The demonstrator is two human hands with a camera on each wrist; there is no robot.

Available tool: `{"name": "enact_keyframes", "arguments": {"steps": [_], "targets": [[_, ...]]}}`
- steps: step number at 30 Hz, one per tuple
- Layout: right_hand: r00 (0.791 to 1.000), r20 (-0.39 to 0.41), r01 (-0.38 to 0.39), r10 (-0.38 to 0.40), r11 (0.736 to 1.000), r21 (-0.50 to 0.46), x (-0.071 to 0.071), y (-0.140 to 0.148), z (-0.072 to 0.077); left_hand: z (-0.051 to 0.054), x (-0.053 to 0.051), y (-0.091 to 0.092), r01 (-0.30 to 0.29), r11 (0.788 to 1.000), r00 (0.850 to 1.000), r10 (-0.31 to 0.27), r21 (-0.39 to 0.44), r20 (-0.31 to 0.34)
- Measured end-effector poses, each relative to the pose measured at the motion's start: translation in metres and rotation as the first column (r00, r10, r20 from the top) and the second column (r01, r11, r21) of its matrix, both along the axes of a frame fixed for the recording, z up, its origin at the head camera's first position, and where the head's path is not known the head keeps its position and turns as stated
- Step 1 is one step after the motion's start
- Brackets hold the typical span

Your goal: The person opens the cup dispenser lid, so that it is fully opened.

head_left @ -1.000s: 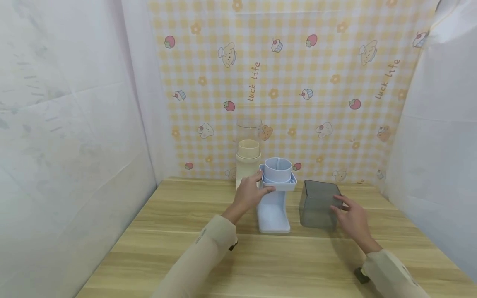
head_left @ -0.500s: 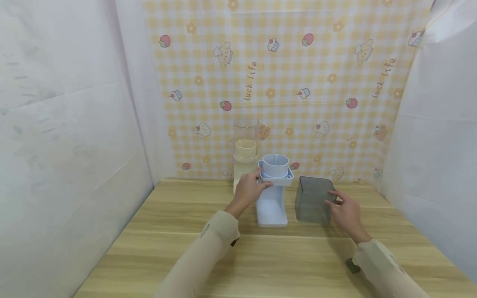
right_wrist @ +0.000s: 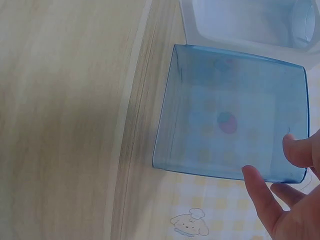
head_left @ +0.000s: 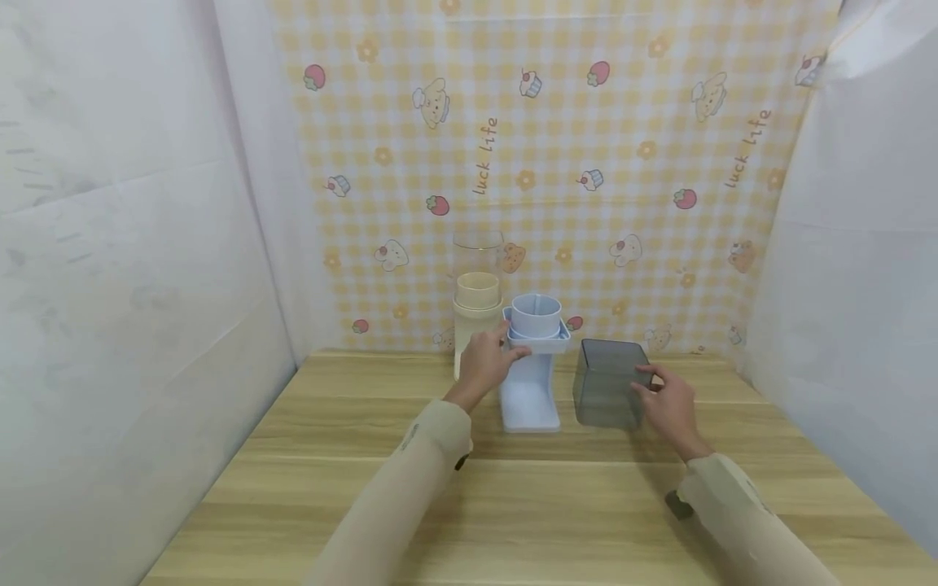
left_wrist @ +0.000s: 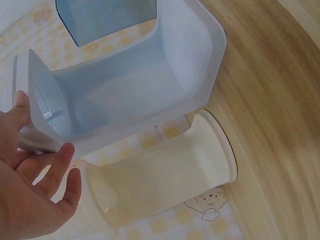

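A light blue dispenser stand [head_left: 529,399] with a round collar on top stands upright on the table. My left hand [head_left: 485,360] grips the left side of its upper ledge, thumb in front and fingers behind. To its right is a smoky see-through box [head_left: 607,395], which looks blue in the right wrist view. My right hand [head_left: 669,404] holds the box at its right side, with the thumb [right_wrist: 298,151] on its front face and a finger at the side edge. A cream dispenser [head_left: 472,330] with a clear cylinder on top stands behind the left hand, partly hidden.
The wooden table [head_left: 542,521] runs back to a yellow checked cloth [head_left: 557,220] hanging behind the objects. White sheets [head_left: 124,268] close off the left and right sides. The cream dispenser stands close beside the blue stand.
Both hands have moved back toward the checked cloth, and the blue stand and smoky box have slid back with them. The cream dispenser has stayed put. The head view has shifted slightly.
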State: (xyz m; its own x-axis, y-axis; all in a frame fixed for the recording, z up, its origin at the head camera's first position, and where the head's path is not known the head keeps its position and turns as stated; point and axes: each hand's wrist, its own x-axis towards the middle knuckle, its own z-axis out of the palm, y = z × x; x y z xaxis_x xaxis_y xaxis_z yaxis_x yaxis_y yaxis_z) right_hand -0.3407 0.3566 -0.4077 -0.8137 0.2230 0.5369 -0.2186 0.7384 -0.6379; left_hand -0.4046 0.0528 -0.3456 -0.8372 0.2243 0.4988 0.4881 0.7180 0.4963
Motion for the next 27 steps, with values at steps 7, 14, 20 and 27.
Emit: {"name": "enact_keyframes", "arguments": {"steps": [7,14,20,27], "targets": [[1.000,0.027,0.011,-0.011,1.000,-0.001,-0.007,0.000,0.001,0.001,-0.007,0.003,0.002,1.000,1.000,-0.002,0.016,0.023],[0.999,0.040,0.031,-0.031,1.000,0.004,-0.019,-0.001,0.001,0.000,-0.015,0.006,-0.007,0.999,1.000,0.006,0.032,0.019],[0.998,0.061,0.036,-0.035,0.999,-0.013,-0.024,0.001,0.002,0.001,-0.022,0.010,-0.030,0.999,0.999,0.030,0.010,0.021],[0.999,0.035,0.013,-0.014,1.000,0.005,-0.031,0.000,0.004,0.004,-0.030,0.011,-0.049,0.999,0.999,0.050,-0.019,0.007]]}}
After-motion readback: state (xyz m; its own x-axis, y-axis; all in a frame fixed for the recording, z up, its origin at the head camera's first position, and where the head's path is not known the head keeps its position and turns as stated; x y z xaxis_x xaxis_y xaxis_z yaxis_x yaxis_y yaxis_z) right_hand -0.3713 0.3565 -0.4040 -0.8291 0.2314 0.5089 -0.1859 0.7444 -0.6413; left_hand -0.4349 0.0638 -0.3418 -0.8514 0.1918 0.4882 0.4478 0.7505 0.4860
